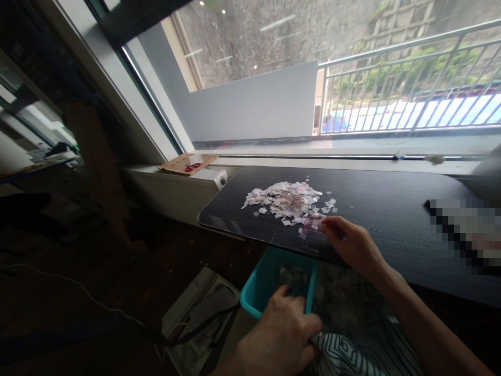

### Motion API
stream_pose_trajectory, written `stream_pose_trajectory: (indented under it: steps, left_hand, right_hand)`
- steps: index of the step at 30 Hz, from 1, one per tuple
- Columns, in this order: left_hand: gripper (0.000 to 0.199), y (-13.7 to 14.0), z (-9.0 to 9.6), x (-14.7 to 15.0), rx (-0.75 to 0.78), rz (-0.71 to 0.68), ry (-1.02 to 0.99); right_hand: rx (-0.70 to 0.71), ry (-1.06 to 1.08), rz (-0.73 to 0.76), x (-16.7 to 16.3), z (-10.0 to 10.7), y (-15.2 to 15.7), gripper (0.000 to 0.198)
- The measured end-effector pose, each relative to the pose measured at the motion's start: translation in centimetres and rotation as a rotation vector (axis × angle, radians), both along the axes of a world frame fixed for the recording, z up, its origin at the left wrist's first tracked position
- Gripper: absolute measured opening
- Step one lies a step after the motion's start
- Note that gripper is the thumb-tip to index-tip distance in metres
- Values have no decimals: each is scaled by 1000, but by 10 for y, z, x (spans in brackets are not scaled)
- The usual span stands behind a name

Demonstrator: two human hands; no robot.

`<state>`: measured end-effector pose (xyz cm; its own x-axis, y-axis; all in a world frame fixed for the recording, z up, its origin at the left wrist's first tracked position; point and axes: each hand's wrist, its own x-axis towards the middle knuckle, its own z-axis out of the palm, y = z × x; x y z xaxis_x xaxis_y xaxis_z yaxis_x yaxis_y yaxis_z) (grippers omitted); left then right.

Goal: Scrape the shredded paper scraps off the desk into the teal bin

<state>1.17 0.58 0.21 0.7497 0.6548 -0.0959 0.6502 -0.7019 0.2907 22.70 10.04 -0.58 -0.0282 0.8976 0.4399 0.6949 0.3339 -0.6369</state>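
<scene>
A heap of small white and pinkish paper scraps (291, 198) lies on the black tabletop (376, 193), with loose pieces scattered round its edge. At the near side of the heap, my right hand (354, 243) has its fingers closed on a thin, see-through pinkish piece (312, 222), low over the table. Below the table's front edge is a teal plastic bin (254, 292) with greyish contents that I cannot make out. My left hand (279, 326) is closed over the bin's near right rim, its fingertips partly hidden inside.
On the white radiator (176, 189) to the left lies brown cardboard (172, 165) with red-handled scissors (192, 167). A blurred-out object (465, 232) sits at the table's right. Patterned cloth (344, 355) lies beside the bin. A cable (70, 279) crosses the floor.
</scene>
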Motion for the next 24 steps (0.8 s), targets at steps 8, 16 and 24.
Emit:
stream_pose_trajectory:
  steps: [8,16,24]
  left_hand:
    - [16,1,4,0,36,-5,30]
    - [14,4,8,-1,55,6,35]
    - [16,5,8,-2,43,1,21]
  right_hand:
    - [-16,59,104,-5,-2,-6,20]
    - [-91,77,200,-9,-3,-11,18]
    - [-101,86,180,-1,-1,-20,18]
